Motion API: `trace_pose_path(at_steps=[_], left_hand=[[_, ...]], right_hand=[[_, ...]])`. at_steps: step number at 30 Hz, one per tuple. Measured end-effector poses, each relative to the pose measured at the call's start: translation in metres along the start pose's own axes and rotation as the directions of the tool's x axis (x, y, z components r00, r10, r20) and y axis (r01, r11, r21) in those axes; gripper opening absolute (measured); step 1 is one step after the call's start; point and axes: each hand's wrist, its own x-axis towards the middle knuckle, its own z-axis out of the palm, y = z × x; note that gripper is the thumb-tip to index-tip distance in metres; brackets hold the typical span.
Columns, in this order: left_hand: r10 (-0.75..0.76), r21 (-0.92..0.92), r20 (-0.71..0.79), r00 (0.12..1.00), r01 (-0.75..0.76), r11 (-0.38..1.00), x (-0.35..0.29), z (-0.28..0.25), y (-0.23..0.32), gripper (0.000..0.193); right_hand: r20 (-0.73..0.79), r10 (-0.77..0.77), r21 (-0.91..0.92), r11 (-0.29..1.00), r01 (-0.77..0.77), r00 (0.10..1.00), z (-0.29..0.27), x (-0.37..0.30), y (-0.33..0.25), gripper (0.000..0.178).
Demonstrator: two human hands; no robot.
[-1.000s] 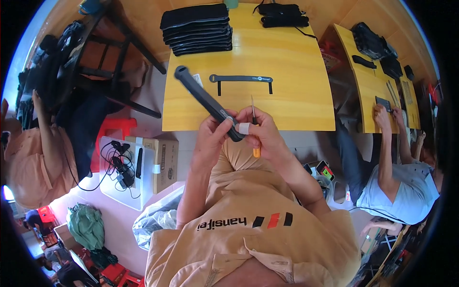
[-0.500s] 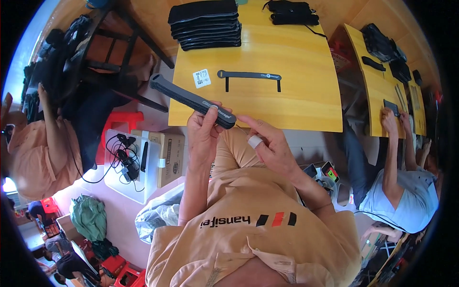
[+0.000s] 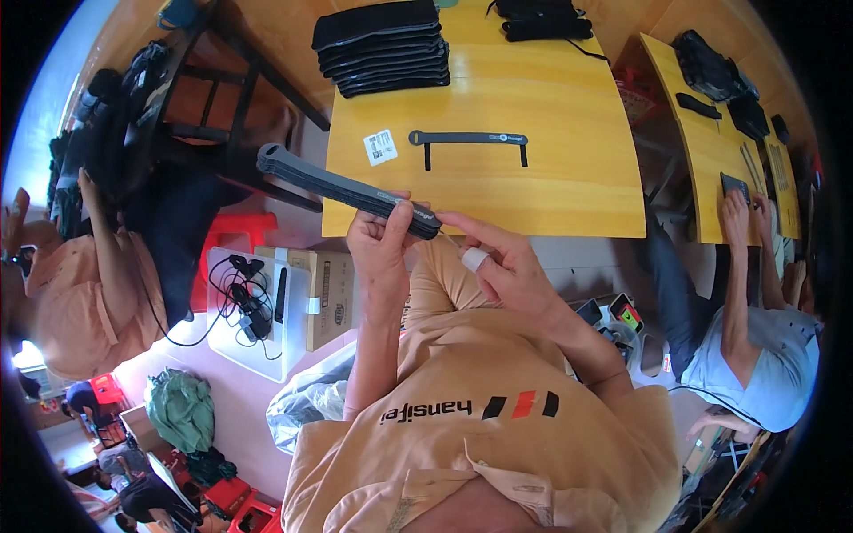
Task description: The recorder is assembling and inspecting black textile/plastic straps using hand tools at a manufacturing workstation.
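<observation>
I am logging: strap bundle [image 3: 324,180], fingers of left hand [image 3: 380,249] clamping it near bench [image 3: 586,191]; right hand [image 3: 508,259], index touching its end, other fingers unclear; one strap [image 3: 469,139] lying laid out, others sitting bundled.

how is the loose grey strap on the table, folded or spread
Spread: the grey strap lies stretched on the yellow table, its ends far apart.

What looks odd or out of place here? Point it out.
Mainly the black cords: they lie tangled in the white tub, one trailing past its rim. The white label also sits slightly askew on the table, left of the lone strap.
</observation>
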Motion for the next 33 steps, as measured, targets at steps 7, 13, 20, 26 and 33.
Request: trace_pose_path(at_steps=[7, 13, 20, 26, 33], left_hand=[[0.123, 0.126, -0.017, 0.992, -0.120, 0.985, -0.001, 0.000, -0.001, 0.019], [0.202, 0.173, 0.000, 0.979, -0.199, 0.965, -0.001, 0.002, -0.001, 0.020], [0.204, 0.204, -0.025, 0.979, -0.195, 0.959, -0.002, 0.002, -0.001, 0.020], [0.208, 0.205, -0.032, 0.978, -0.197, 0.959, -0.002, 0.003, -0.002, 0.020], [0.279, 0.242, -0.053, 0.959, -0.259, 0.935, -0.007, 0.008, -0.002, 0.025]], right_hand=[[0.012, 0.102, 0.031, 0.994, -0.103, 0.995, 0.002, 0.004, -0.003, 0.055], [0.038, 0.128, 0.125, 0.983, -0.132, 0.991, 0.001, 0.010, 0.002, 0.050], [0.038, 0.137, 0.095, 0.986, -0.140, 0.990, 0.000, 0.012, 0.008, 0.047], [0.056, 0.132, 0.104, 0.985, -0.138, 0.990, -0.002, 0.012, 0.011, 0.044], [0.028, 0.141, 0.181, 0.973, -0.143, 0.990, 0.000, 0.011, 0.011, 0.039]])
